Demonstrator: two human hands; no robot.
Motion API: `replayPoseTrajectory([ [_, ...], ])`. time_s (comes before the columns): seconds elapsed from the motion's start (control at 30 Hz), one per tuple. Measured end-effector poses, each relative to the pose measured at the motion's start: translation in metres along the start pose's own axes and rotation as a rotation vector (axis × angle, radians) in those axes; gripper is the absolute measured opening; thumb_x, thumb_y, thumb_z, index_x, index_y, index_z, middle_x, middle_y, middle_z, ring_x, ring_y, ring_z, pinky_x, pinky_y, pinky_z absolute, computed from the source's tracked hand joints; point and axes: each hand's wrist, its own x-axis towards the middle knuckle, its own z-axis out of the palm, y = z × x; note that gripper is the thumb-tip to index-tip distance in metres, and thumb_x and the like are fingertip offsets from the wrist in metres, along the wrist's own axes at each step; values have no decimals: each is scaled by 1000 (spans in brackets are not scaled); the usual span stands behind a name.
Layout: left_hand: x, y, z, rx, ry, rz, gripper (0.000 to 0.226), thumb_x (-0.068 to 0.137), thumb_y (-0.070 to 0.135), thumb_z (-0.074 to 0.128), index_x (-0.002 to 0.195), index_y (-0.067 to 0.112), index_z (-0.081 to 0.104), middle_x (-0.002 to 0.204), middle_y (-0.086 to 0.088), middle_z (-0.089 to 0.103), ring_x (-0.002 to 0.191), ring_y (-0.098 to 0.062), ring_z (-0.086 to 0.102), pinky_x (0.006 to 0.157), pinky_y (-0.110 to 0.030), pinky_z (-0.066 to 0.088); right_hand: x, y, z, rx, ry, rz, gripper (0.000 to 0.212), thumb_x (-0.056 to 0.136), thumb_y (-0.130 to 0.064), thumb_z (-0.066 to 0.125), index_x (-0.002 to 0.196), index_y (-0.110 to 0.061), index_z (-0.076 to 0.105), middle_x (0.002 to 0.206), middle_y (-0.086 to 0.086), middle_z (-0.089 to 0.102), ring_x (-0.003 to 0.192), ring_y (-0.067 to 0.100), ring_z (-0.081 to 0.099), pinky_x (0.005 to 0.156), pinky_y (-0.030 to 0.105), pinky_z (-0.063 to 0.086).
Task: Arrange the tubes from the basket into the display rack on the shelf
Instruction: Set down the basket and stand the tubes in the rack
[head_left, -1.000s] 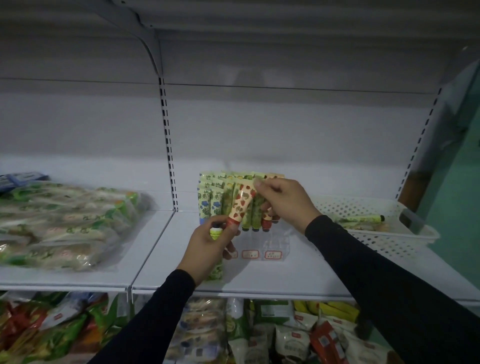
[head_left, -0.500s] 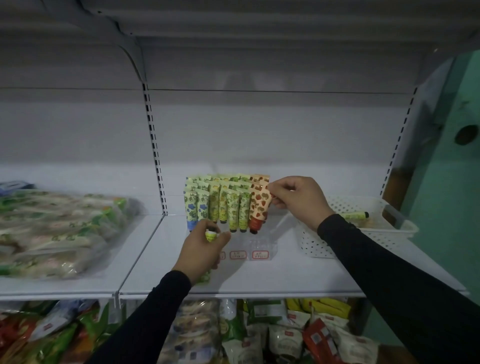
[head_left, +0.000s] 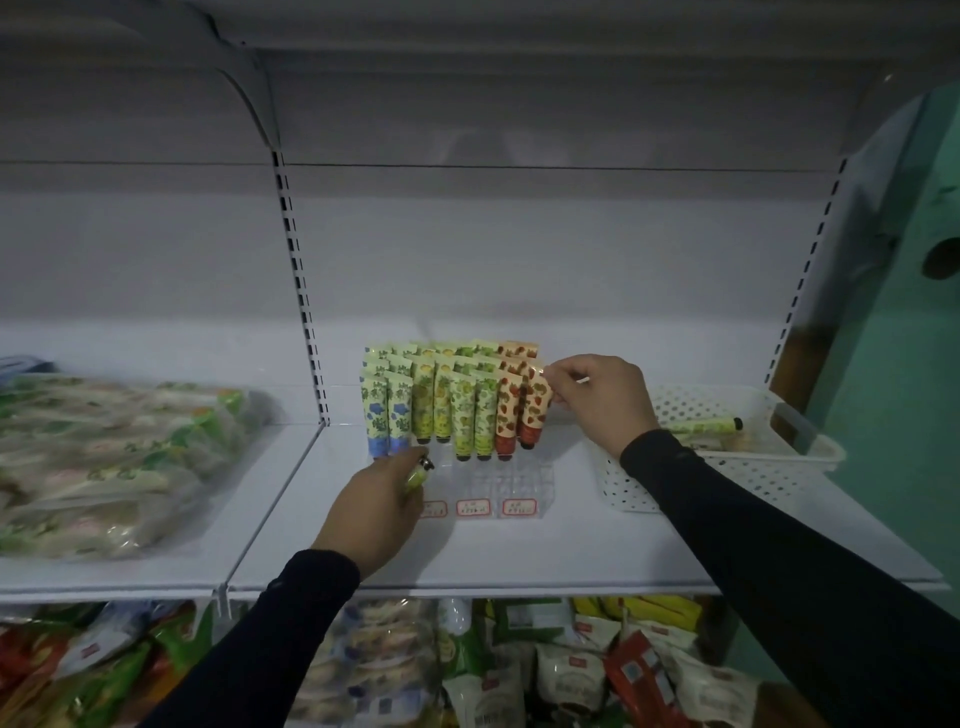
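Observation:
A clear display rack (head_left: 511, 480) stands mid-shelf, holding several upright tubes in blue, yellow, green and red prints. My right hand (head_left: 597, 400) pinches the top of a red-patterned tube (head_left: 535, 410) standing at the right end of the front row. Just in front of the rack's left part, my left hand (head_left: 376, 512) holds a small yellow-green tube (head_left: 418, 474) with its cap pointing up. The white perforated basket (head_left: 727, 475) sits to the right with a green tube (head_left: 704, 426) lying in it.
Bagged snacks (head_left: 104, 457) fill the left shelf section. Red-bordered price labels (head_left: 472, 507) line the rack's front. A slotted upright (head_left: 298, 291) divides the shelves. Packaged goods crowd the lower shelf (head_left: 519, 660). A green wall (head_left: 909, 364) stands at the right.
The red tube went from both hands, tilted, into the rack's right end. My left hand let go of it and dropped lower, keeping the yellow-green tube.

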Motion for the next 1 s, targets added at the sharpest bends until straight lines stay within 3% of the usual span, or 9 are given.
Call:
replayPoseTrajectory([
  [0.07, -3, -3, 3, 67, 11, 54, 44, 90, 5, 58, 133, 12, 56, 115, -12, 68, 101, -33, 61, 77, -31, 44, -1, 1, 4, -17, -19, -9, 24, 93, -29, 61, 89, -12, 77, 84, -5, 74, 80, 8, 66, 76, 19, 48],
  [0.17, -5, -9, 8, 156, 22, 112, 48, 75, -5, 68, 120, 10, 64, 96, -12, 71, 84, -37, 63, 67, -36, 49, -2, 3, 10, -46, -31, -28, 24, 94, -29, 62, 92, -10, 77, 88, -1, 75, 83, 11, 66, 80, 24, 49],
  [0.23, -4, -12, 10, 186, 46, 131, 49, 71, -4, 69, 116, 14, 63, 92, -10, 70, 77, -36, 63, 62, -37, 50, 0, 5, 12, -69, -22, -34, 24, 93, -29, 62, 92, -10, 77, 90, -2, 75, 84, 10, 65, 76, 20, 46],
  [0.43, -7, -12, 12, 45, 85, 116, 43, 81, -5, 64, 120, 12, 63, 108, -5, 69, 87, -33, 65, 70, -34, 50, 7, 6, 12, -137, -34, -50, 25, 93, -30, 63, 87, -11, 77, 88, -3, 75, 82, 8, 63, 63, 8, 34],
  [0.53, -9, -13, 15, 29, 93, 110, 43, 82, -4, 65, 121, 11, 62, 110, -4, 68, 90, -31, 65, 74, -32, 47, 9, 6, 12, -150, -39, -58, 25, 92, -31, 63, 85, -11, 77, 86, -3, 74, 79, 6, 61, 62, -2, 33],
  [0.63, -9, -13, 15, 13, 101, 96, 43, 83, -3, 63, 124, 11, 62, 112, -4, 68, 92, -30, 64, 76, -32, 46, 10, 4, 13, -153, -58, -62, 25, 92, -31, 64, 83, -11, 76, 84, -3, 73, 77, 6, 59, 61, -3, 33],
  [0.87, -10, -14, 18, 9, 104, 90, 44, 82, -4, 65, 124, 11, 62, 111, -4, 68, 91, -31, 64, 75, -30, 43, 9, 6, 14, -149, -62, -57, 26, 92, -33, 63, 85, -11, 76, 82, -4, 73, 78, 7, 62, 61, 0, 33],
  [1.0, -9, -14, 18, -1, 105, 89, 43, 83, -4, 65, 123, 11, 62, 110, -4, 68, 89, -31, 65, 73, -30, 43, 8, 6, 15, -137, -72, -48, 26, 92, -32, 63, 84, -11, 76, 81, -2, 73, 79, 9, 64, 67, 17, 40],
])
